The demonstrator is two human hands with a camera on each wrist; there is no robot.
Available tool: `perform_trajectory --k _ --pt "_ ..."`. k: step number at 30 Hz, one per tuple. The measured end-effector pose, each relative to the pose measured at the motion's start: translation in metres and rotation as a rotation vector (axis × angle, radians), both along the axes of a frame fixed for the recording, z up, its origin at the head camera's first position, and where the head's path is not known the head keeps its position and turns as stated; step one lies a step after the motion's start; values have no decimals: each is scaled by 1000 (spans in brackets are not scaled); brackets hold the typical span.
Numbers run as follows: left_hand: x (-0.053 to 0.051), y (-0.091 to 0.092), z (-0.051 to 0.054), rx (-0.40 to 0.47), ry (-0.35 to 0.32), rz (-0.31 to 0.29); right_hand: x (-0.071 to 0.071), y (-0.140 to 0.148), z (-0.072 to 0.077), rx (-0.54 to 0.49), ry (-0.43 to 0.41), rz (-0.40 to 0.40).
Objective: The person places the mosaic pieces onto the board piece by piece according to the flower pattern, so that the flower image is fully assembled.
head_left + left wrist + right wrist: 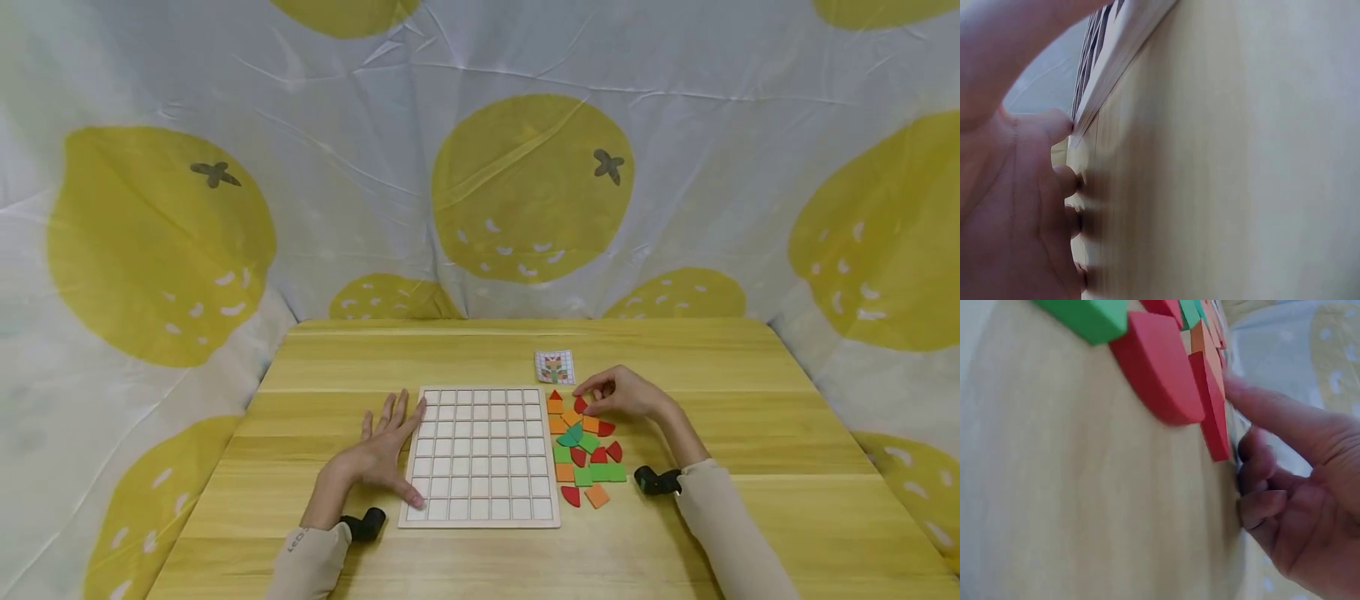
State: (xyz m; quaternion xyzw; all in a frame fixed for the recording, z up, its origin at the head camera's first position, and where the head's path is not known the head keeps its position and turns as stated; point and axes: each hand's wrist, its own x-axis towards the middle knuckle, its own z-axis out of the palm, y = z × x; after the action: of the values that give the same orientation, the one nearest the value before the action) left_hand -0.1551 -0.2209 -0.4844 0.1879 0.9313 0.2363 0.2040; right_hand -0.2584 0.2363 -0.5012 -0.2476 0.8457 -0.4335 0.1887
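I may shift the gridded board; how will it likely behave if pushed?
The gridded board looks stiff, judging by straight edges. Lying broad and low on the table, it would probably slide, not tip. The left hand at its left edge might steady it.

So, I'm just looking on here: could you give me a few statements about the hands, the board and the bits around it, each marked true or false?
1. The left hand touches the gridded board. True.
2. The gridded board is filled with pieces. False: none sit on it; the coloured pieces lie to its right.
3. The small picture card lies beyond the coloured pieces. True.
4. Both hands are on the gridded board. False: the right hand appears to pinch a red piece.
5. The coloured pieces include red, orange and green ones. True.
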Motion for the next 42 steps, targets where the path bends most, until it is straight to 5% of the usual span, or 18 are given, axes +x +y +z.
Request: perform_trajectory --k 5,23,42 --pt "0 1 -1 7 -13 6 -1 0 1 17 -9 -18" --pt "-2 0 2 -1 -9 5 9 -25 2 12 -30 -288" --pt "-1 2 -1 -1 -10 8 13 -125 8 -63 -21 -260"
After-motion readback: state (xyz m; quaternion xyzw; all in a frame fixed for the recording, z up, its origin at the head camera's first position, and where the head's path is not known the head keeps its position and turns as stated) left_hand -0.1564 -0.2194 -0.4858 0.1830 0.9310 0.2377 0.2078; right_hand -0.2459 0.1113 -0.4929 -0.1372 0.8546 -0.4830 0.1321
